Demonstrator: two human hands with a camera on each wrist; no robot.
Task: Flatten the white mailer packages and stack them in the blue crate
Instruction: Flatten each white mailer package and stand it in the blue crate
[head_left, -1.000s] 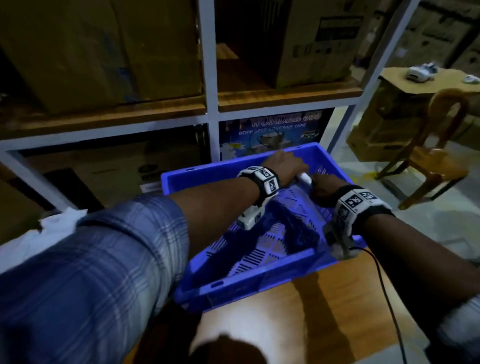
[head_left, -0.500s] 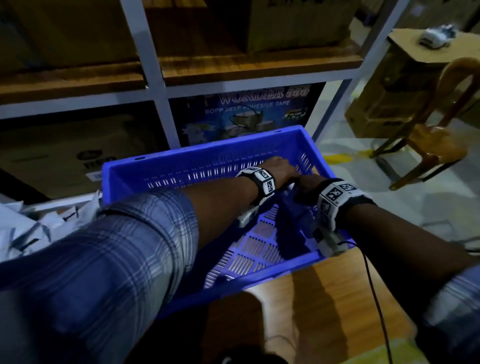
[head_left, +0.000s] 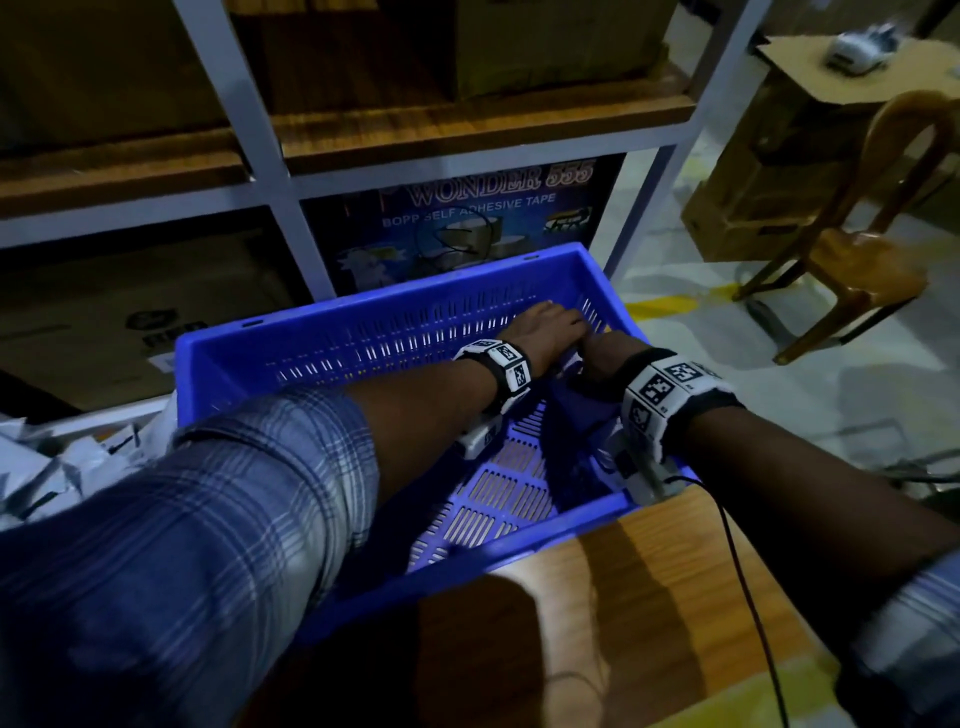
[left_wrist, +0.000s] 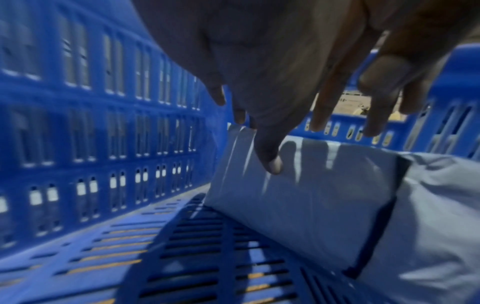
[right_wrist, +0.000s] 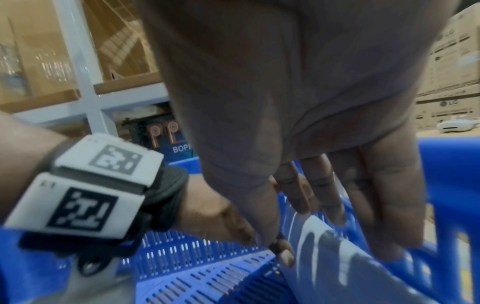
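The blue crate (head_left: 363, 322) stands on a wooden table, and both of my hands reach into its far right corner. A white mailer (left_wrist: 298, 205) lies tilted there against the end wall, and a second, crumpled one (left_wrist: 428, 226) lies beside it. My left hand (head_left: 545, 327) has straight fingers, and one fingertip (left_wrist: 272, 162) presses on the mailer's upper part. My right hand (head_left: 602, 353) sits close beside it, its straight fingers (right_wrist: 389, 216) pointing down onto the same mailer (right_wrist: 324, 257). In the head view my hands hide the mailer.
A heap of white mailers (head_left: 47, 467) lies left of the crate. A metal rack (head_left: 260, 130) with cardboard boxes and a tape carton (head_left: 467, 223) stands right behind it. A wooden chair (head_left: 857, 260) is at the right. A black cable (head_left: 743, 571) crosses the table (head_left: 649, 597).
Both hands have sunk lower into the crate's far right corner with the mailer, whose white edge no longer shows between them. The head view has tilted down.
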